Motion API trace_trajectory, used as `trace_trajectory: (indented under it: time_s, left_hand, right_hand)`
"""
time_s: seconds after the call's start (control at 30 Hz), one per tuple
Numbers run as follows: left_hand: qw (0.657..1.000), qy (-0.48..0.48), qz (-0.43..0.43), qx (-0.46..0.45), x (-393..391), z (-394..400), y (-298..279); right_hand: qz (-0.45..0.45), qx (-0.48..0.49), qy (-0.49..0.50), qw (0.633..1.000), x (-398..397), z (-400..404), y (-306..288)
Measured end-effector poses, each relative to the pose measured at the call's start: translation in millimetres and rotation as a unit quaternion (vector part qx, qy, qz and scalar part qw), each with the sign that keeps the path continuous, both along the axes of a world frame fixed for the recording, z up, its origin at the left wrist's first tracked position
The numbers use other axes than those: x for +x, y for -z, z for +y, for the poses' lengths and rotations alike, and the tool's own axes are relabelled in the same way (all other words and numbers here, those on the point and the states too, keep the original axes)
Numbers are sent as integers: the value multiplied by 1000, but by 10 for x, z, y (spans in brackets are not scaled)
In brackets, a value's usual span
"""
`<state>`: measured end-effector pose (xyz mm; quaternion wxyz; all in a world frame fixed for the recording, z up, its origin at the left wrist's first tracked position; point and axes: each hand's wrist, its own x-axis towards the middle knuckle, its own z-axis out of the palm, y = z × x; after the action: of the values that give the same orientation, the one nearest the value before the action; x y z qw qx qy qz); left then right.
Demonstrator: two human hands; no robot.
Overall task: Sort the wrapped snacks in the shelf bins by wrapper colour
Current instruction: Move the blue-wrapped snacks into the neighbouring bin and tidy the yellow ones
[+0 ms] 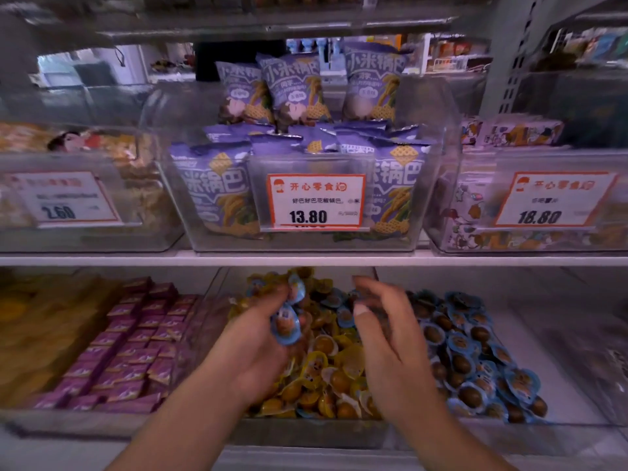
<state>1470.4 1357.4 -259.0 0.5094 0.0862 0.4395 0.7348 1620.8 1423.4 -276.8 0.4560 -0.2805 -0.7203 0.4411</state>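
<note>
On the lower shelf, a clear middle bin [306, 433] holds yellow-wrapped snacks [326, 375] with a few blue-wrapped ones among them at the back. The bin to its right holds blue-wrapped snacks [475, 355]. My left hand [255, 345] is over the yellow pile and grips a small bunch of blue-wrapped snacks [285, 324]. My right hand [387, 338] hovers above the line between the two bins, fingers loosely curved and blurred, with nothing held in it.
Left of the middle bin lies a bin of purple wrapped packets [136, 348]. The shelf above [306, 258] carries a bin of purple snack bags [306, 144] with a 13.80 price tag [316, 202], flanked by other clear bins.
</note>
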Motion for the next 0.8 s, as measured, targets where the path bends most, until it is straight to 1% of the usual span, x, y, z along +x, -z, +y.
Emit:
trace_trajectory:
  time_s: [0.03,0.07,0.1,0.13,0.17,0.2,0.23,0.27,0.3,0.33,0.4,0.43,0.47,0.5,0.57,0.6,0.67,0.73,0.8]
  left_hand:
    - [1000,-14,-22,2,31,-67,30]
    - [999,-47,-15,7,73,-105,84]
    - [995,-93,41,1,131,-136,155]
    - [978,-137,154,-28,184,-170,223]
    - [939,-167,294,-61,240,-203,271]
    - [894,-172,408,-66,294,-231,313]
    - [864,-151,478,-51,332,-258,359]
    - [846,-118,519,-36,352,-283,400]
    - [831,-85,550,-26,363,-298,449]
    - [804,-63,591,-32,366,-314,472]
    - [714,-48,696,-57,331,-326,495]
    - [677,-43,731,-69,300,-323,485]
    - [659,-30,747,-83,266,-320,459]
    - [667,-14,741,-78,233,-317,424]
    - [717,33,696,-5,192,-322,376]
    - [727,51,684,37,190,-325,366]
    - [727,39,681,82,183,-318,380]
    - [733,5,676,75,161,-274,403]
    - [716,5,696,58,125,-196,461]
  right_hand:
    - [14,-101,-28,994,-99,-123,-22]
    - [33,-222,-60,973,-199,-221,-39]
    - [56,-346,-97,931,-290,-293,-40]
    - [78,-444,-128,883,-364,-354,-48]
    - [106,-511,-149,840,-417,-389,-52]
    - [137,-552,-154,808,-459,-400,-46]
    - [166,-573,-143,790,-490,-399,-35]
    - [187,-581,-127,782,-515,-391,-28]
    - [200,-579,-116,782,-534,-368,-12]
    - [201,-573,-110,787,-551,-349,1]
    - [172,-559,-119,802,-553,-304,33]
    - [152,-541,-129,817,-547,-287,40]
    - [132,-513,-140,837,-532,-271,35]
    - [112,-474,-149,861,-507,-249,23]
    - [80,-388,-149,906,-434,-182,-11]
    - [65,-344,-139,926,-379,-126,-33]
    - [35,-269,-118,955,-213,37,-108]
    - [17,-227,-96,969,24,251,-187]
    - [5,-200,-34,979,291,490,-212]
